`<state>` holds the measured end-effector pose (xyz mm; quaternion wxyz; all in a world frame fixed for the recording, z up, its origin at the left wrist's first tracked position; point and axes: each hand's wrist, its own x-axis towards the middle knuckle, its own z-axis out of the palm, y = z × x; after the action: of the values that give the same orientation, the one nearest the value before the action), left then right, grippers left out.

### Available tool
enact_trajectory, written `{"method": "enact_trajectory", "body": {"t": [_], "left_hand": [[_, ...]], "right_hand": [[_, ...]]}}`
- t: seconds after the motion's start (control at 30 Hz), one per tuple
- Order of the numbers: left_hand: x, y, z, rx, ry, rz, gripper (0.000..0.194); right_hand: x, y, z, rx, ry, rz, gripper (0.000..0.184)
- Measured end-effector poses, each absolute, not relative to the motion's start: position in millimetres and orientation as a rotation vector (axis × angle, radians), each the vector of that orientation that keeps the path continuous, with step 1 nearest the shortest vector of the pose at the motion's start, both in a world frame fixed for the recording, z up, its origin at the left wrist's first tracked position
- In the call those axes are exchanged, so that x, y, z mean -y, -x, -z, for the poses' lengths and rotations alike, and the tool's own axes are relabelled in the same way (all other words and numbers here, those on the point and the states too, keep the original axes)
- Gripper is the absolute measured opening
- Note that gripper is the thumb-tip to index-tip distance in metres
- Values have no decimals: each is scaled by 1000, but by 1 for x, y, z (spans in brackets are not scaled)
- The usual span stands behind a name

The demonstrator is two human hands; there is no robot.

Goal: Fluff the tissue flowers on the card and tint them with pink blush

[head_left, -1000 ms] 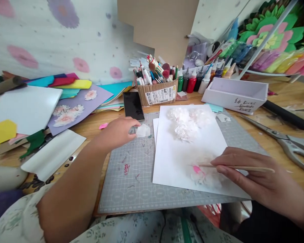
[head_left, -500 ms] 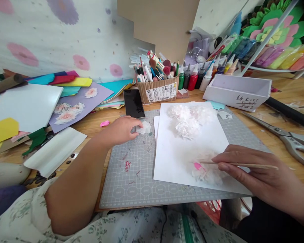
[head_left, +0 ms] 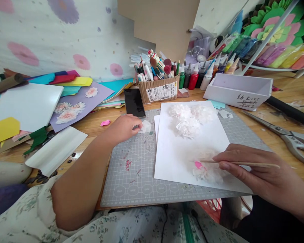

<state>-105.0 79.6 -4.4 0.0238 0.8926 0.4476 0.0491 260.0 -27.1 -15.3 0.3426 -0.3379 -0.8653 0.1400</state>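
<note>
My right hand (head_left: pixel 253 168) pinches a thin wooden stick (head_left: pixel 258 164). The stick's far end lies over a white ruffled flower (head_left: pixel 210 173), by a bright pink piece (head_left: pixel 198 165) on it. This flower rests on a white sheet (head_left: pixel 167 158), near its front edge. Farther back on the same sheet sits a cluster of white ruffled flowers (head_left: pixel 187 123). At the mat's back left, my left hand (head_left: pixel 126 128) has its fingers curled in against the thumb, touching or just beside a small white scrap (head_left: pixel 146 127). What its fingertips hold, if anything, is hidden.
Under the sheet lies a grey cutting mat (head_left: pixel 131 179). A phone (head_left: pixel 134 103) and a cardboard pen box (head_left: pixel 159 90) stand behind. Large scissors (head_left: pixel 286 135) and a white tray (head_left: pixel 239 92) are at right. Coloured sheets and a lilac card (head_left: pixel 91 108) fill the left.
My left fingertips have curled in closer to the thumb beside the white scrap. My right hand and the stick stay almost where they were. The view has shifted very slightly.
</note>
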Motion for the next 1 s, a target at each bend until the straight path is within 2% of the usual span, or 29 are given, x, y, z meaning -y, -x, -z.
{"method": "enact_trajectory", "body": {"t": [0.17, 0.33, 0.5, 1.0], "left_hand": [[-76, 102, -3, -1458, -2744, -225, 17], [-42, 49, -10, -1589, -2479, -908, 7], [0, -12, -1, -1131, -2300, -613, 11], [9, -31, 20, -978, -2299, -614, 11]], "right_hand": [[27, -258, 14, 2237, 881, -396, 14], [29, -256, 8, 2148, 948, -530, 13], [29, -253, 6, 2109, 1027, -593, 8], [43, -240, -24, 1993, 1016, -662, 10]]}}
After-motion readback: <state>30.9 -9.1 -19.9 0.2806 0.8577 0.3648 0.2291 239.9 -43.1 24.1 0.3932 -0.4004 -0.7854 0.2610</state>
